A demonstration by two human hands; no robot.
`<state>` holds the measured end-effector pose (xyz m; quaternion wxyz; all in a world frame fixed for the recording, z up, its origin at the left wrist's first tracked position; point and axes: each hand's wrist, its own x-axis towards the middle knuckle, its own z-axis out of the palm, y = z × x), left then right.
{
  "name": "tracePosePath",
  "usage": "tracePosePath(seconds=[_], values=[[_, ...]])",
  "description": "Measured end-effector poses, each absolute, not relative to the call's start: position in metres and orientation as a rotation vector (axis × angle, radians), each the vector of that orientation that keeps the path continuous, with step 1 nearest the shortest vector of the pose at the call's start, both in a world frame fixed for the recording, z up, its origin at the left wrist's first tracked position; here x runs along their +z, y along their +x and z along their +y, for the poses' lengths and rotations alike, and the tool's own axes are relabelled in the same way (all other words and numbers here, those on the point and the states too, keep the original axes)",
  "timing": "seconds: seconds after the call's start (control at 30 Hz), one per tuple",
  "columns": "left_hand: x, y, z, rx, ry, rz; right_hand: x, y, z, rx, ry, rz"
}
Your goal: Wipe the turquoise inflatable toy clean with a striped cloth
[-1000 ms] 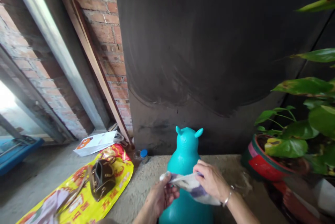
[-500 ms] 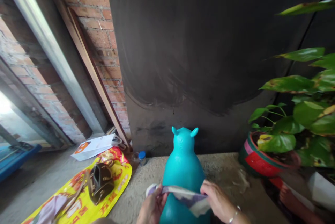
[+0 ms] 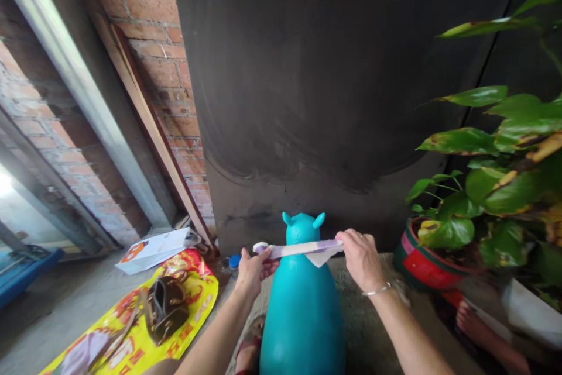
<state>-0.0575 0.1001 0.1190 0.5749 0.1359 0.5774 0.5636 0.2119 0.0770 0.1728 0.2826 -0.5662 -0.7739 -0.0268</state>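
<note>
A teal animal-shaped toy with two small ears stands upright on the concrete floor in front of me. My left hand and my right hand each grip one end of a folded white and purple cloth, stretched flat across the toy's neck just below its head. A thin bracelet circles my right wrist.
A dark wall panel rises behind the toy. A potted plant in a red pot stands at the right. At the left, a brown bag lies on a yellow printed sack, near a white booklet and a blue-capped bottle.
Both hands have risen and spread apart, pulling the cloth out from a bunch at the toy's body into a taut strip at its neck.
</note>
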Motion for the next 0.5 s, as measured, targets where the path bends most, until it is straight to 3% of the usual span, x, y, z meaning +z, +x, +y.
tracePosePath(seconds=[0.13, 0.3, 0.4, 0.5], values=[[0.074, -0.043, 0.065, 1.203, 0.489, 1.519, 0.116, 0.211, 0.038, -0.11, -1.641, -2.12], [0.027, -0.036, 0.019, 0.952, 0.499, 1.621, 0.027, 0.217, -0.011, 0.369, -1.735, -2.024], [0.038, -0.044, 0.017, 0.903, 0.534, 1.555, 0.029, 0.227, -0.014, 0.578, -1.653, -1.794], [0.065, -0.055, 0.027, 0.932, 0.583, 1.468, 0.065, 0.23, -0.005, 0.569, -1.565, -1.638]])
